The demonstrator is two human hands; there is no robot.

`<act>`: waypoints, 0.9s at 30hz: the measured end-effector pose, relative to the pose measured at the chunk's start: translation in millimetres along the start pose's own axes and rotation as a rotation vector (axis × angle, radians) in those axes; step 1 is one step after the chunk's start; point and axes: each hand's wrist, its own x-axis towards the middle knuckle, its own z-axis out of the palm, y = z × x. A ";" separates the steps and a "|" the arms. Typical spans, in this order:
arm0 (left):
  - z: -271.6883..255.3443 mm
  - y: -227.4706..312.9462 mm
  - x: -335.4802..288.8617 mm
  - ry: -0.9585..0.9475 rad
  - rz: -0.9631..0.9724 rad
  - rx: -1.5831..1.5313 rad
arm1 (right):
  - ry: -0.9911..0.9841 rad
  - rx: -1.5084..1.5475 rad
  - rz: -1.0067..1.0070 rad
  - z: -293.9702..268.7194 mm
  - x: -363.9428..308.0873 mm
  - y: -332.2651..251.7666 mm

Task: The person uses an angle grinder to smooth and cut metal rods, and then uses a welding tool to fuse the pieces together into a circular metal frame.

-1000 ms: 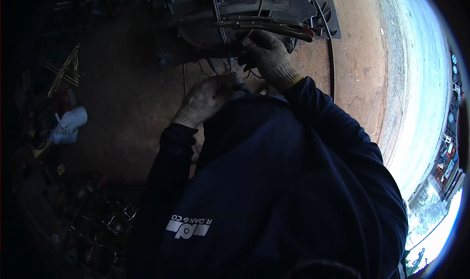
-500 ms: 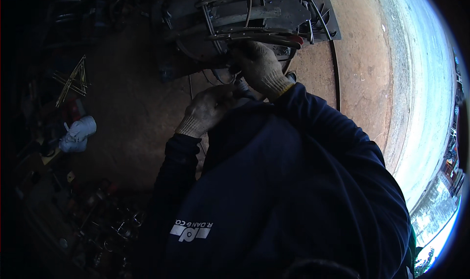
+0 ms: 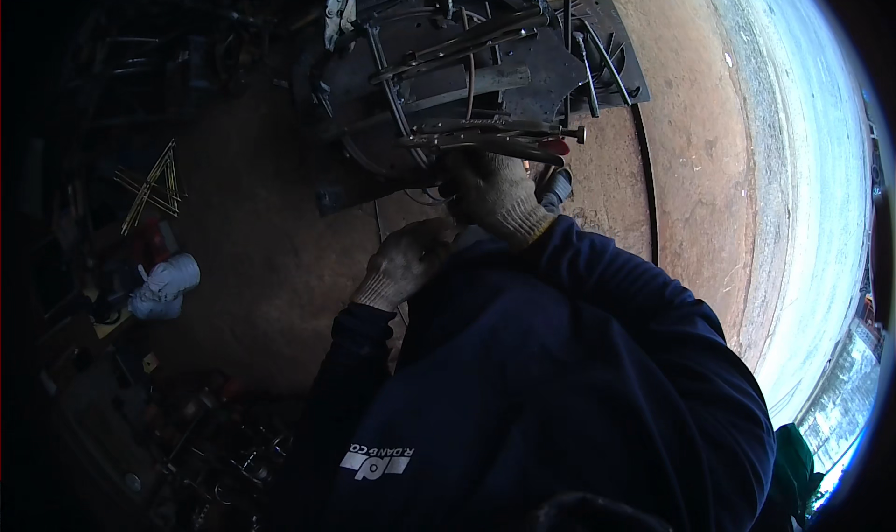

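My right hand [image 3: 499,196], in a pale knitted work glove, is closed just below the near edge of a dark round metal workbench [image 3: 411,93]. Its fingers are curled in shadow, and whatever they hold is hidden. Right above the knuckles lies a plier-like clamp [image 3: 495,143] with a red-tipped end. My left hand [image 3: 406,261], in a matching glove, is close to my body, lower and to the left. Its fingers bend towards the right hand, but their tips are lost in the dark.
More clamps and metal rods [image 3: 467,47] lie across the workbench. A dark strip or cable [image 3: 651,187] runs over the brown floor at right. On the left are crossed thin rods [image 3: 151,189], a white bundle [image 3: 166,285], and dark metal parts [image 3: 238,453] in a heap.
The view has shifted, so the bench and floor items sit lower and more of the bench shows. Both hands stay close together below the bench edge, with little visible change in their grip.
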 end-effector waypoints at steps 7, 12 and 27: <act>1.6 -8.4 0.7 -0.013 0.021 0.063 | 0.081 -0.218 -0.079 2.0 -4.2 -4.7; -1.9 -9.2 0.0 -0.018 0.021 0.071 | 0.048 -0.131 -0.078 4.7 1.3 10.8; -13.6 -4.1 3.0 -0.057 -0.047 0.022 | 0.005 0.052 0.030 -0.3 3.0 6.3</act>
